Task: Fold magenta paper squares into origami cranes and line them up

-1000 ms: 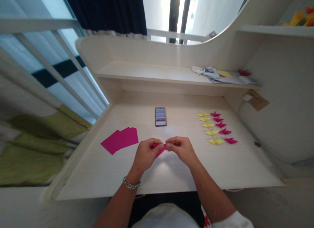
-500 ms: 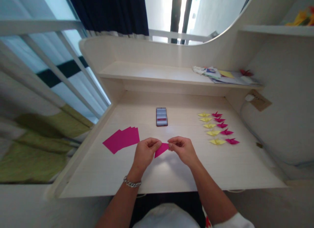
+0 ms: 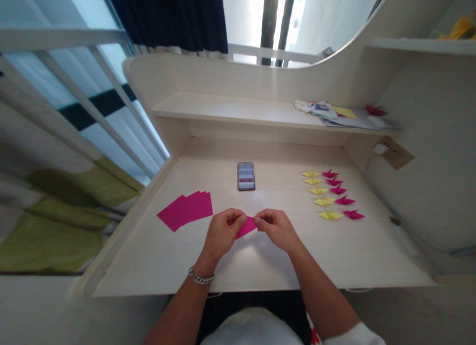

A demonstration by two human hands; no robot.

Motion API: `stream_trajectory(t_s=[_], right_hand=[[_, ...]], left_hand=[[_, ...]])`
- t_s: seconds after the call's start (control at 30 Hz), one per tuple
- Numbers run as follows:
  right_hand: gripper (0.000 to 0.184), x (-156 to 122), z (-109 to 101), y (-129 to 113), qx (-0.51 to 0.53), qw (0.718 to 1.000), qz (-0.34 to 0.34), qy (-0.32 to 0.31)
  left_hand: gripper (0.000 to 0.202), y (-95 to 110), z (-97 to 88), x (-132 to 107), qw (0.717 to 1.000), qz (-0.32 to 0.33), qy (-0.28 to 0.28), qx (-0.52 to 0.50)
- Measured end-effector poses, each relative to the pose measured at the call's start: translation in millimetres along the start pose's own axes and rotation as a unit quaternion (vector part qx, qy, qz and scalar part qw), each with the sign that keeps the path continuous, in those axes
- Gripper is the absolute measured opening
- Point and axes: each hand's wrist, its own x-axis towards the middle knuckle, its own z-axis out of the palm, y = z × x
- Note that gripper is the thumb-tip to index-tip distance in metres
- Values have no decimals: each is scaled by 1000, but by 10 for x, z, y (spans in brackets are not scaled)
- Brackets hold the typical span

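Now, we see the left hand (image 3: 222,231) and right hand (image 3: 277,228) pinching one small pink paper (image 3: 247,227) between them!
The thumb and fingers of each hand close on an end of it, over the near middle of the bench (image 3: 256,273); whether the paper touches the wood, we cannot tell; on the left wrist we spot a chain bracelet (image 3: 201,277); over to the left, near that hand, a fan of overlapping pink sheets (image 3: 186,211) lies flat; beyond the hands we find a phone (image 3: 246,176), its screen blurred out; out on the right, well apart from the hands, we count five yellow folded pieces (image 3: 324,202) in a row, with five pink folded pieces (image 3: 345,201) just beside them.
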Motion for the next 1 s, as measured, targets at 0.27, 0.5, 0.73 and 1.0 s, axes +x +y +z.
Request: stream_trajectory(t_s=[0.27,0.5,0.73,1.0], right_hand=[[13,37,51,-81,-110,993,-31,-1],[13,-3,-42,-37,-100,994,21,-34],[9,-108,-282,138,-31,997,67,-20],[18,13,-58,182,112,993,-4,36]], left_hand=[[17,-43,29,-6,998,17,-40,44],[18,-66,-13,-2,1000,-12,6,19],[18,-86,-101,28,997,-41,55,-18],[22,-71,-26,44,996,-35,59,-61]])
